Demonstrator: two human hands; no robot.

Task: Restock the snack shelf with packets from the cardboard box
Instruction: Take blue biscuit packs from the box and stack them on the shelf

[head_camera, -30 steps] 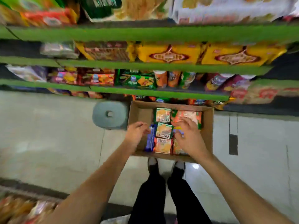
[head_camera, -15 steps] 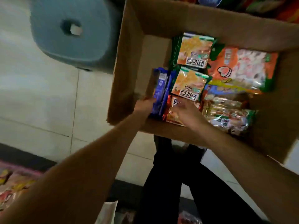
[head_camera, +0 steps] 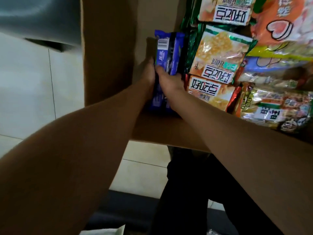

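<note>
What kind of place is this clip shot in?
Probably a shop aisle during restocking: a cardboard box packed with assorted snack packets sits on a tiled floor, both hands on blue packets.

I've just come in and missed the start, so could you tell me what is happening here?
A person is bent over a cardboard box of snack packets on the floor. Both hands are on the blue packets standing on edge near the box's left wall: the left hand on their outer side, the right hand on the inner side. The packets are still in the box. Orange packets lie flat beside them.
</note>
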